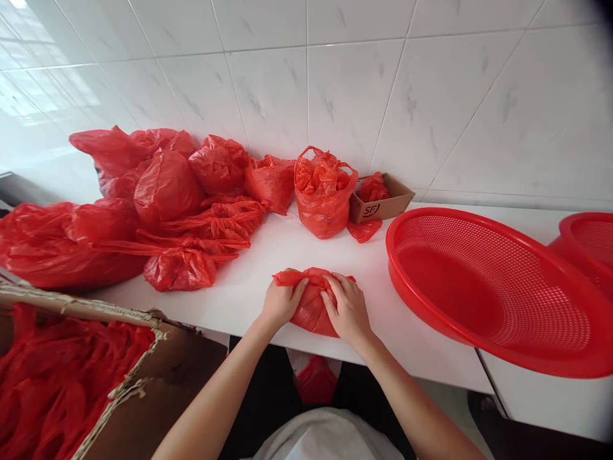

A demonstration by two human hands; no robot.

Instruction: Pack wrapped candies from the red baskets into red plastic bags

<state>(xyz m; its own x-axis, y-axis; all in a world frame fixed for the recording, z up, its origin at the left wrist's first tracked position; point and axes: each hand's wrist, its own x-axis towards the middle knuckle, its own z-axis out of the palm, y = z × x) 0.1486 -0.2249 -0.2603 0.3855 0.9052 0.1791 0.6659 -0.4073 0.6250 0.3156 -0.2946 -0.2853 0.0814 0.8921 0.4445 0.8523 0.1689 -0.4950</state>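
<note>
A filled red plastic bag (313, 313) lies on the white table right in front of me. My left hand (283, 297) grips the gathered plastic at its upper left side, the thumb pressed on top. On the other side my right hand (347, 303) is closed on the bag's top, fingers bent into the folds. The contents are hidden by the plastic. Beyond the hands stands an upright red carrier bag (324, 204) stuffed with crumpled red plastic.
Several full red bags (167, 185) are heaped along the tiled wall at the left. A small cardboard box (383, 207) holds red plastic. A large red perforated basket (460, 294) sits at the right. An open carton (177, 358) of red bags stands at lower left.
</note>
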